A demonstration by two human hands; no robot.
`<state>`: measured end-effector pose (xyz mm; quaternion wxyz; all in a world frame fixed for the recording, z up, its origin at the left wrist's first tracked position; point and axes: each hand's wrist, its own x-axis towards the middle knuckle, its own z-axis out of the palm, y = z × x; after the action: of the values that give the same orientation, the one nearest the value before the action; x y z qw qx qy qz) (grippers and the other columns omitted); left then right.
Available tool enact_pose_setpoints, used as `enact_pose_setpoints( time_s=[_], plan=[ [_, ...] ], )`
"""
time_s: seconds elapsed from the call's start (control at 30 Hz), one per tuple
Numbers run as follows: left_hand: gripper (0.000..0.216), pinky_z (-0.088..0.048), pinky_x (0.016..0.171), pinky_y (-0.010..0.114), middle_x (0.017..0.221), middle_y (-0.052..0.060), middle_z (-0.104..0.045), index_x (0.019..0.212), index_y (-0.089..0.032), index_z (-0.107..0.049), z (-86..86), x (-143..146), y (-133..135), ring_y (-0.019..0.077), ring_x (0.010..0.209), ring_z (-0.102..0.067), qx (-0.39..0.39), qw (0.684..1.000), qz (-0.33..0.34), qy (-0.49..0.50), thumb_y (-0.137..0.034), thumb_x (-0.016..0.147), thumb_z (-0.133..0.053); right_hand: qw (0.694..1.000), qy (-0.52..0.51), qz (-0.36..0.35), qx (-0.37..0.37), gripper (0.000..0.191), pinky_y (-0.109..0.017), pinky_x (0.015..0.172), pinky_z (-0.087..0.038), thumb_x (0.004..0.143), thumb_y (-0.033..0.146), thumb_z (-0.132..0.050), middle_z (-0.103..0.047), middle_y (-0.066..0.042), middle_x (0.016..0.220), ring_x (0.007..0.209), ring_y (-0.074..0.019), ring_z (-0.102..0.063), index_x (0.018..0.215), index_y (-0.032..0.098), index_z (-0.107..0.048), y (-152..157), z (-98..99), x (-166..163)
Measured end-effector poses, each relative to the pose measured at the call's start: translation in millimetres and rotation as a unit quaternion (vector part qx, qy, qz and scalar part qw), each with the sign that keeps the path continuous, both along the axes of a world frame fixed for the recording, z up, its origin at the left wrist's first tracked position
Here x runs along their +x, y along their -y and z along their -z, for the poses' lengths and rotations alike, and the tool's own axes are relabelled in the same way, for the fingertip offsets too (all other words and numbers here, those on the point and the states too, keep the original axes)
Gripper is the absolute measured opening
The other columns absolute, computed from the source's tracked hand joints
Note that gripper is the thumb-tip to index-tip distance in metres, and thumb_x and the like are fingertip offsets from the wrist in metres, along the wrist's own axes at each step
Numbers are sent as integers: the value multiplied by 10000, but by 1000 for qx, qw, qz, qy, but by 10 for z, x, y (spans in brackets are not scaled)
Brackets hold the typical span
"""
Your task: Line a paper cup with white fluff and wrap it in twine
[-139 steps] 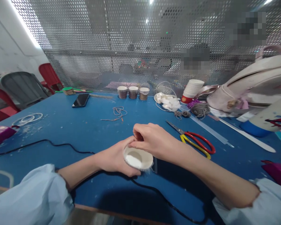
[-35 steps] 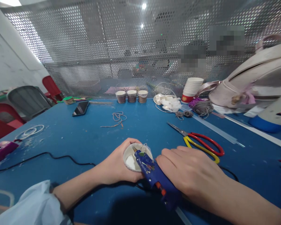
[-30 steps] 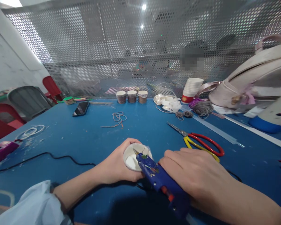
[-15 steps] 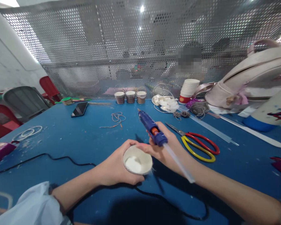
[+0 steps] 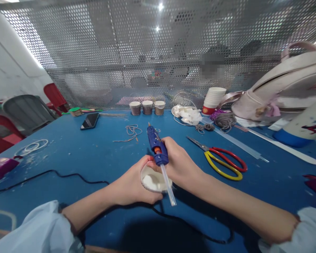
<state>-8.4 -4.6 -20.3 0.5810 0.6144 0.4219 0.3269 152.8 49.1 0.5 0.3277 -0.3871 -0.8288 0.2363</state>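
Observation:
A paper cup (image 5: 150, 182), its white inside turned up toward me, is gripped around its left side by my left hand (image 5: 133, 184). My right hand (image 5: 177, 160) is wrapped round a blue hot glue gun (image 5: 157, 142), whose nozzle points away from me. A clear glue stick (image 5: 168, 184) sticks out of the gun's rear and passes in front of the cup. My right fingers are close to the cup's far rim; the gun hides part of them. Scissors (image 5: 217, 158) with red and yellow handles lie to the right of my right hand.
Three small covered cups (image 5: 147, 108) stand at the back of the blue table. A phone (image 5: 90, 121) lies back left. At right are stacked paper cups (image 5: 214, 102), grey yarn (image 5: 225, 121), glue sticks (image 5: 235, 142) and a pale backpack (image 5: 274, 84). A black cord (image 5: 76, 174) crosses the table.
My right hand has turned the glue gun and shifted it left, so its nozzle and glue stick have swung left. The left hand and cup have barely moved.

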Motion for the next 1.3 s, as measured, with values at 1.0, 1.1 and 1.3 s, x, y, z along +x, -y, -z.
enact_pose_setpoints(
  time_s=[1.0, 1.1, 1.3],
  plan=[
    [550, -451, 663, 246, 899, -6, -585, 1072, -184, -431, -12, 64, 8, 128, 765, -564, 33, 999, 8, 16, -96, 611, -716, 998, 58, -15, -21, 253, -307, 650, -389, 762, 287, -613, -499, -45, 916, 784, -192, -513, 875, 207, -400, -6, 6, 15],
    [569, -461, 659, 256, 892, -2, -593, 1075, -187, -427, 3, 46, -4, 140, 756, -579, 26, 1000, -2, 7, -129, 600, -736, 997, 53, -37, -41, 353, -295, 644, -395, 684, 303, -704, -501, -33, 905, 771, -181, -503, 869, 204, -420, 10, -39, 81],
    [631, -489, 741, 286, 1022, 32, -598, 1103, -201, -419, 36, -2, -64, 175, 866, -599, 86, 989, -118, -22, -211, 590, -786, 990, -70, 17, -120, 323, -275, 563, -389, 690, 395, -675, -528, 26, 708, 614, -145, -477, 874, 204, -492, 30, -132, 270]
  ],
)
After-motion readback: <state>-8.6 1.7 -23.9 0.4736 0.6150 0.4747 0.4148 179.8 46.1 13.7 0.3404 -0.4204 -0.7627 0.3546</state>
